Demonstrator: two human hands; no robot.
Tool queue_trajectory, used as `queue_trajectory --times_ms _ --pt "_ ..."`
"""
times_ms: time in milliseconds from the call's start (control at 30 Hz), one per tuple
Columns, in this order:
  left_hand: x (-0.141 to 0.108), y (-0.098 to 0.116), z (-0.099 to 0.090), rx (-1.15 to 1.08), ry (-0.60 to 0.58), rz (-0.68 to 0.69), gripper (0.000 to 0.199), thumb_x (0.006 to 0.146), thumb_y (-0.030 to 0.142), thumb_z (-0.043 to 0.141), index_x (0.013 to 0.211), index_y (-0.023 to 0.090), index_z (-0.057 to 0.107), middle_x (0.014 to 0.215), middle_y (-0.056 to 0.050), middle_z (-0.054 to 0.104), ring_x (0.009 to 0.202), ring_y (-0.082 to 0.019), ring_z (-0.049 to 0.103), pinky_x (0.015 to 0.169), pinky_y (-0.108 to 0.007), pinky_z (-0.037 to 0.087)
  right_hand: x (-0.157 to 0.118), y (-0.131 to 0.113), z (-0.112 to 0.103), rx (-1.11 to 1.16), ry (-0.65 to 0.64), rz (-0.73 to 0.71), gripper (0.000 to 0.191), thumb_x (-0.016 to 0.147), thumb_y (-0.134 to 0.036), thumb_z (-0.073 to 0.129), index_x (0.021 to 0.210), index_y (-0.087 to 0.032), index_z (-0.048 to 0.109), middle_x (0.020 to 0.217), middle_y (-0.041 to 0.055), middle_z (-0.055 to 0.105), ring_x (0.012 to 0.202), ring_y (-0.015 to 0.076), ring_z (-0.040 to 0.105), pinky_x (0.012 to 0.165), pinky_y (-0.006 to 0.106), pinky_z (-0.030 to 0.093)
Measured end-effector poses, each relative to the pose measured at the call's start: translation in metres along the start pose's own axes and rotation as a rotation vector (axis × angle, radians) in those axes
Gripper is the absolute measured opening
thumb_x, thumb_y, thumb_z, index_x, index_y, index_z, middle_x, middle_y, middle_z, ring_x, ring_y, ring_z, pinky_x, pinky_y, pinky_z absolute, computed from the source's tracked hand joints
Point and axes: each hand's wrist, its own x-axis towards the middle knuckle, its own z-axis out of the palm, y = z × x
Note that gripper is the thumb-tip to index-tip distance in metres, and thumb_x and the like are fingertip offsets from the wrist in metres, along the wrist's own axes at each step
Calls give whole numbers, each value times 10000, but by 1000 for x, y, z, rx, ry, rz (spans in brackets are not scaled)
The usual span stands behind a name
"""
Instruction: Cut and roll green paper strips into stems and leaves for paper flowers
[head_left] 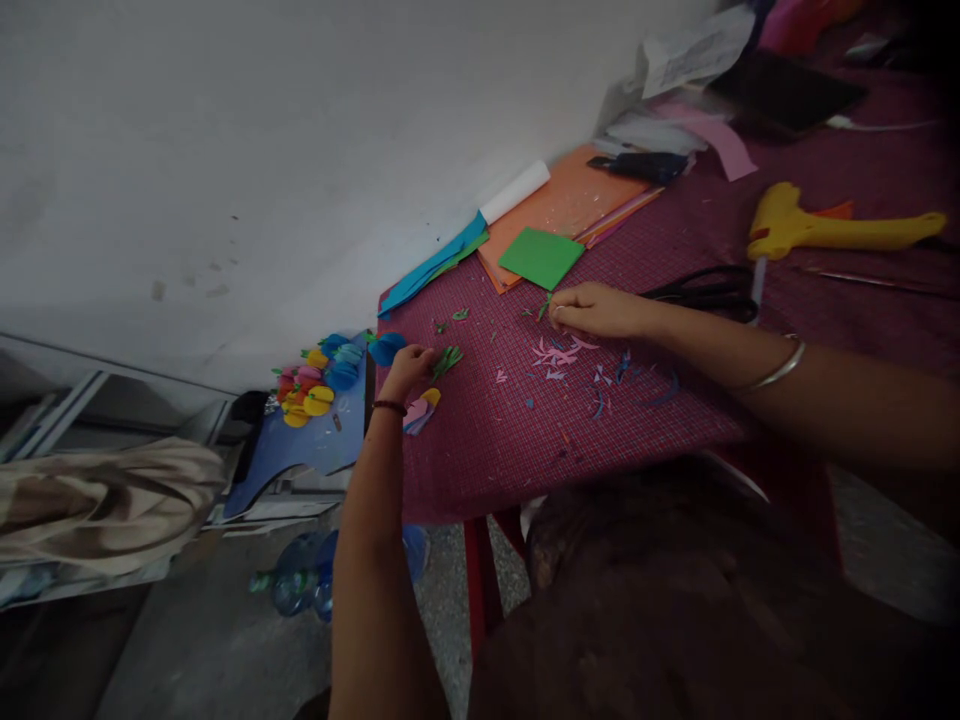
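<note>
My left hand [411, 370] is at the table's left edge, its fingers curled together. Its fingertips are beside a small pile of green paper strips [448, 361]; what they grip, if anything, is hidden. A blue round paper shape with a green tip [386, 348] sits just behind that hand. Pink and yellow paper pieces [421, 411] lie near its wrist. Farther right, my right hand [592, 308] has its fingers pinched at a small green paper piece [544, 306]. Pink paper scraps [559, 352] are scattered below it, and a green paper square [541, 258] lies behind it.
Black scissors [705, 290] lie under my right forearm, near a yellow glue gun [840, 230]. Orange sheets [592, 195] and blue paper strips [435, 265] line the wall side. Several colourful paper shapes [311, 385] rest on a blue surface [300, 450] to the left.
</note>
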Motion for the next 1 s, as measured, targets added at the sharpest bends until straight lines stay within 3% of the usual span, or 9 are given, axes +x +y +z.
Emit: queue_trajectory --times_ms 300,467,567,700,900,1000 --pt "5 9 8 -115 -15 -26 130 632 277 572 615 149 556 514 35 479 461 -79 401 450 -206 283 -1 -2 1 -19 -25 2 236 814 -364 497 641 -203 495 598 6 484 578 131 433 554 257 336" --pt "6 16 5 -115 134 -2 96 637 231 520 577 160 495 546 31 461 526 -80 401 485 -201 288 -2 -2 2 -5 1 9 215 815 -363 513 671 -204 495 589 -3 476 563 124 424 546 255 323" --pt "0 26 0 -254 192 5 79 670 242 512 652 165 509 583 31 473 524 -75 407 493 -200 317 0 -1 4 13 37 10 159 816 -333 522 723 -204 506 605 -5 484 570 122 424 544 248 330" --pt "-23 56 7 -488 196 57 115 709 278 547 754 179 510 614 35 487 517 -74 431 512 -210 365 -1 -3 12 103 38 7 121 820 -312 528 790 -195 530 607 -17 486 543 108 421 513 235 324" --pt "-70 121 46 -133 332 362 125 801 317 549 757 201 568 712 -18 584 660 -135 527 627 -269 412 -12 -27 33 383 -67 23 181 841 -364 540 850 -183 542 571 -59 446 468 82 392 456 219 297" --pt "-86 143 60 23 358 509 146 832 278 554 708 206 578 729 -40 589 711 -156 538 669 -289 405 -16 -32 40 487 -129 21 215 809 -381 590 771 -185 510 554 -75 426 437 64 371 430 208 281"
